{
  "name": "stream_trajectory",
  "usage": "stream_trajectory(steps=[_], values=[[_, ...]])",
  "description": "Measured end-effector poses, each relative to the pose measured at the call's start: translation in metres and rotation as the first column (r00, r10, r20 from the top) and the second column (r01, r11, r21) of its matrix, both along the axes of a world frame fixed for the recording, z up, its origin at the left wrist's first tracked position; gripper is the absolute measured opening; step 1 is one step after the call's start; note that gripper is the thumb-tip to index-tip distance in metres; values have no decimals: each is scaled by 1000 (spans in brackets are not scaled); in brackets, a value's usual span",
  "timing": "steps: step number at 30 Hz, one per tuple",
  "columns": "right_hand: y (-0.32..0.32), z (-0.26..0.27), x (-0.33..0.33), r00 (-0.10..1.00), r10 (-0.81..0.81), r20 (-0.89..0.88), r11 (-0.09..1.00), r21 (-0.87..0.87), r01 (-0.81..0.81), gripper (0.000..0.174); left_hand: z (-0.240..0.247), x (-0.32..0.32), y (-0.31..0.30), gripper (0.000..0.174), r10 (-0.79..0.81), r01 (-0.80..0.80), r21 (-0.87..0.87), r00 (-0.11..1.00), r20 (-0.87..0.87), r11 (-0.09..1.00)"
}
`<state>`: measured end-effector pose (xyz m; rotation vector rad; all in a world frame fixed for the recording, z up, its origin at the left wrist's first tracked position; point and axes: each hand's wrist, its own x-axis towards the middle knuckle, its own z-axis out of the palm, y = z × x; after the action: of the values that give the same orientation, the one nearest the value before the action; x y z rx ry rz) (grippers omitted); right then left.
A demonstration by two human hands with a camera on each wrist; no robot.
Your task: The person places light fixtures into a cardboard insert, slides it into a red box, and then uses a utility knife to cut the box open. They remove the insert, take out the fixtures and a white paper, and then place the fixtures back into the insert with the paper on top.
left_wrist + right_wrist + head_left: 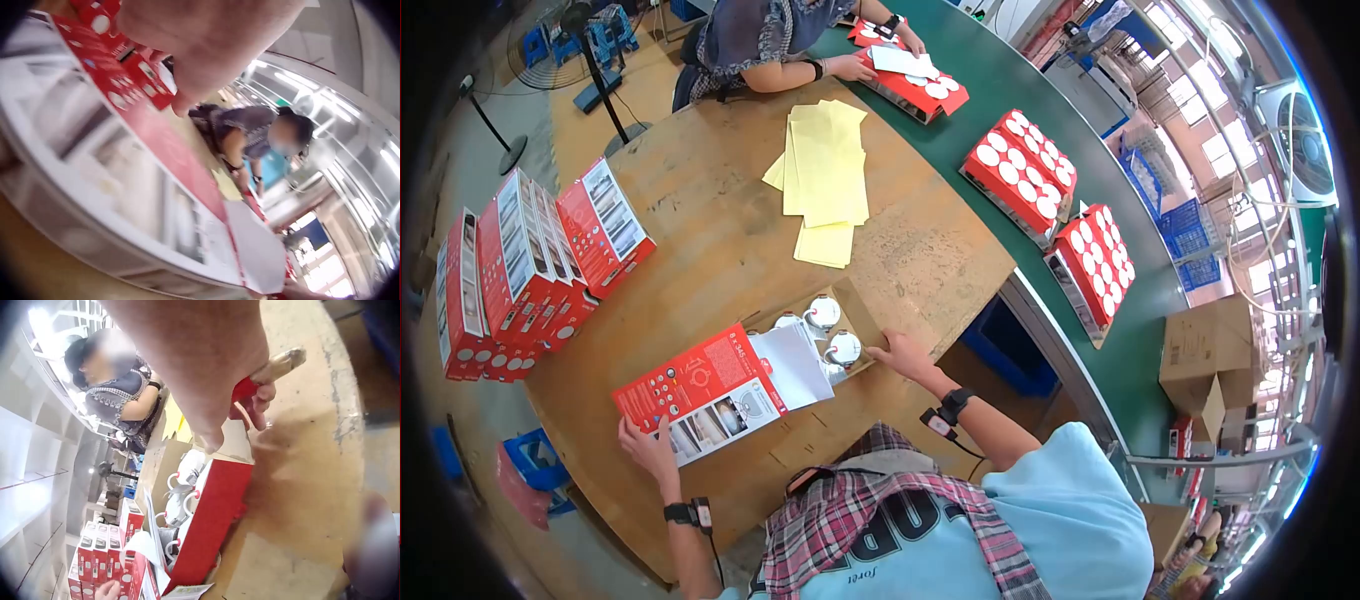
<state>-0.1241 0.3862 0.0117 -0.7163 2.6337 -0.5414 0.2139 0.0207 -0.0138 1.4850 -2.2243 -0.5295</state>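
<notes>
An open carton [861, 316] on the table holds several white, round lamps [843, 348] with silver parts. Its outer wall [209, 512] shows red in the right wrist view. My right hand [908, 356] grips the carton's end wall, fingers curled over the edge. To the left, a red printed panel [700, 375] with photos reaches out from the carton. My left hand [650, 450] holds the panel's far left corner between thumb and fingers; some fingers are hidden behind it in the left wrist view. A white sheet [795, 365] lies between the panel and the lamps.
Yellow sheets [825, 165] are piled farther back on the table. Several red boxes [525, 260] stand at the left. On the green conveyor [960, 150] are red trays of white lamps [1020, 170]. Another person [765, 45] works at the back.
</notes>
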Motion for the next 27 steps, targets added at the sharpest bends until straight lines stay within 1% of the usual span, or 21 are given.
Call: stream_trajectory(steps=[1, 3, 4, 5, 6, 7, 8, 9, 11, 12, 14, 15, 17, 18, 20, 21, 23, 25, 27], values=[[1, -8, -2, 1000, 6, -17, 999, -33, -7, 41, -6, 13, -3, 67, 92, -92, 4, 995, 34, 996], [0, -20, -12, 974, -37, 222, 986, -151, 72, 38, -26, 29, -6, 63, 281, -283, 3, 954, 102, 959], [0, -26, -15, 937, -40, 347, 973, -198, 114, 36, -37, 37, -13, 60, 233, -202, 268, 968, -89, 942], [-3, -21, -20, 908, -49, 416, 962, -226, 156, 34, -48, 47, -21, 57, 233, -67, 492, 930, -283, 868], [-6, -15, -22, 871, -54, 488, 949, -245, 196, 33, -52, 58, -19, 54, 278, 107, 653, 844, -458, 750], [-7, -13, -22, 827, -53, 559, 937, -257, 234, 31, -56, 70, -16, 51, 263, 88, 642, 863, -430, 761], [-4, -29, -31, 854, 77, 515, 929, -348, 126, 29, -55, 70, -18, 47, 252, 72, 628, 876, -411, 775], [-5, -29, -35, 884, 92, 459, 937, -339, 78, 28, -52, 68, -20, 43, 240, 62, 612, 885, -399, 788], [-5, -22, -39, 933, 112, 341, 950, -313, 1, 26, -34, 64, -9, 40, 303, -9, 632, 883, -359, 775], [-4, -19, -43, 919, 109, 380, 939, -343, 31, 26, -28, 65, -2, 38, 331, -41, 645, 882, -335, 763], [-3, -15, -50, 886, 94, 454, 915, -391, 104, 25, -44, 73, 5, 35, 375, -59, 618, 839, -395, 784], [-3, -6, -53, 872, 105, 479, 916, -389, 103, 25, -52, 74, 10, 33, 393, -65, 606, 815, -426, 793], [-5, 17, -63, 843, 131, 521, 917, -387, 97, 24, -38, 65, 24, 32, 426, -78, 590, 768, -479, 804], [-4, 17, -72, 850, 123, 513, 927, -366, 87, 24, -33, 60, 29, 32, 446, -92, 580, 739, -506, 810], [-5, 17, -97, 855, 133, 502, 944, -326, 45, 24, -30, 52, 26, 31, 432, -54, 581, 725, -536, 812], [-13, 29, -110, 871, 147, 470, 947, -321, 14, 24, -27, 48, 22, 31, 431, -45, 578, 715, -550, 815], [-34, 63, -142, 899, 176, 402, 947, -318, -43, 23, 4, 5, 18, 32, 421, -32, 558, 693, -586, 829], [-53, 66, -193, 893, 244, 379, 906, -417, -71, 24, 12, -40, 6, 37, 425, -38, 539, 663, -617, 842], [-77, 83, -236, 919, 235, 316, 880, -471, -63, 23, 29, -92, 0, 42, 419, -16, 540, 652, -632, 841]])
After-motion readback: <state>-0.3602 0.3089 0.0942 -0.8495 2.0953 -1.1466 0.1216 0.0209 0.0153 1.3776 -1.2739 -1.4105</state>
